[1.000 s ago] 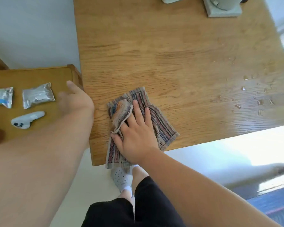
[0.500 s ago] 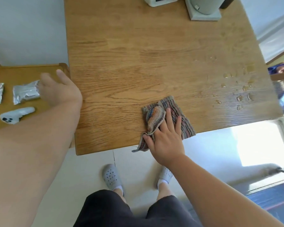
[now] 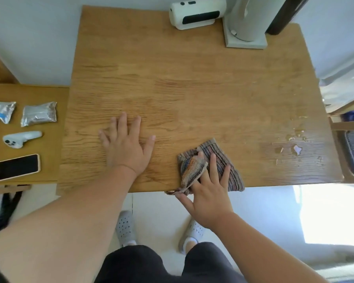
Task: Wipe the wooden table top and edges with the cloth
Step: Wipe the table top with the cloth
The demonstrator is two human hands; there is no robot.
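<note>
A striped cloth (image 3: pixel 221 160) lies crumpled at the near edge of the wooden table (image 3: pixel 192 82), one corner hanging over the edge. My right hand (image 3: pixel 208 193) presses on the cloth with spread fingers, one fold draped over the index finger. My left hand (image 3: pixel 127 146) lies flat on the bare table top to the left of the cloth, fingers apart and holding nothing. Water drops (image 3: pixel 294 148) sit on the wood to the right of the cloth.
A white device (image 3: pixel 194 14) and a pale appliance on a square base (image 3: pixel 245 31) stand at the table's far edge. On a lower side table (image 3: pixel 49 92) to the left lie two foil packets (image 3: pixel 39 113), a white controller (image 3: pixel 20 138) and a phone (image 3: pixel 16 166).
The cloth and my right hand slid right along the near edge. My left hand came off the side table and now rests flat on the table top.
</note>
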